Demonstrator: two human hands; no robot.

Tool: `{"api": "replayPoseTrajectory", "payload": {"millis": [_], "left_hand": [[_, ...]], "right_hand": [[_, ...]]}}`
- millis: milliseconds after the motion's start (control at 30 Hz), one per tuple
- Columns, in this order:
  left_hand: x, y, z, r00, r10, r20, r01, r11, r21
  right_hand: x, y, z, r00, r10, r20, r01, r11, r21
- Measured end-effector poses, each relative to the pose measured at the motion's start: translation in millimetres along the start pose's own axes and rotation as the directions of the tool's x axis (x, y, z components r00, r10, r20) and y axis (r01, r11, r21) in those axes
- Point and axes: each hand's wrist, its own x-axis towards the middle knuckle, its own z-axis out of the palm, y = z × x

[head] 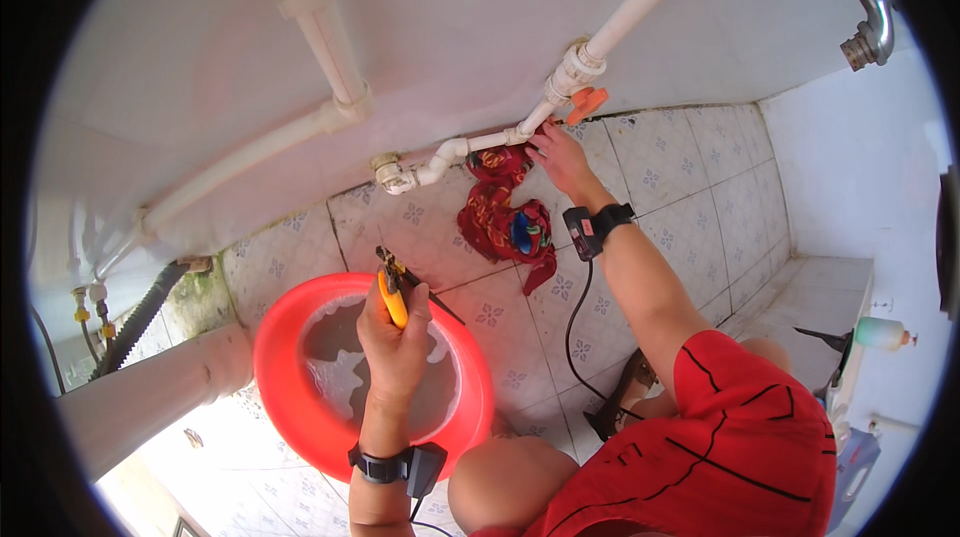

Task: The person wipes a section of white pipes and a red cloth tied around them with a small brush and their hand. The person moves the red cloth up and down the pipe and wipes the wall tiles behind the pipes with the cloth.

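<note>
My left hand (pixel 394 345) grips pliers with a yellow handle (pixel 392 300). Their dark jaws point up and away from me, over the rim of a red plastic basin (pixel 279 357). Greyish, foamy water (pixel 352 387) fills part of the basin. My right hand (pixel 564 162) reaches to the thin white plastic pipe (pixel 487 142) low on the wall, just below the orange valve handle (pixel 586 105). Its fingertips are partly hidden at the pipe and a red patterned cloth (pixel 506 222). The cloth hangs from beside the pipe and trails onto the floor tiles.
The pipe ends at an elbow fitting (pixel 394 175) on the wall. A thicker white pipe (pixel 240 154) runs along the left. A black corrugated hose (pixel 150 312) and a large drainpipe (pixel 165 390) stand at left. A chrome pipe (pixel 870 19) protrudes at upper right.
</note>
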Motion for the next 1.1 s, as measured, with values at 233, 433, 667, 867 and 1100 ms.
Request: {"api": "replayPoseTrajectory", "payload": {"millis": [233, 433, 667, 867, 1100], "left_hand": [[-4.6, 2.5, 1.0, 1.000, 0.001, 0.015, -0.002, 0.998, 0.065], [-7.9, 13.1, -1.4, 0.990, -0.131, 0.044, 0.131, 0.991, 0.020], [-3.7, -2.8, 5.7, 1.000, 0.018, 0.020, -0.018, 1.000, -0.004], [-6.7, -1.1, 12.5, 0.998, 0.044, 0.043, -0.044, 0.999, -0.002], [-6.8, 7.5, 7.6, 0.992, 0.028, 0.124, -0.032, 0.999, 0.029]], "right_hand": [[6.5, -23.1, 13.4, 0.982, -0.131, 0.137, 0.170, 0.928, -0.332], [-30.1, -69.4, 4.1, 0.917, -0.398, 0.019, 0.398, 0.912, -0.100], [-99.5, -12.1, 44.4, 0.775, -0.623, 0.110, 0.450, 0.422, -0.787], [-59.4, -11.3, 115.5, 0.561, -0.695, 0.449, 0.182, -0.425, -0.887], [-36.0, -36.9, 118.8, 0.936, -0.191, 0.296, 0.159, -0.521, -0.839]]}}
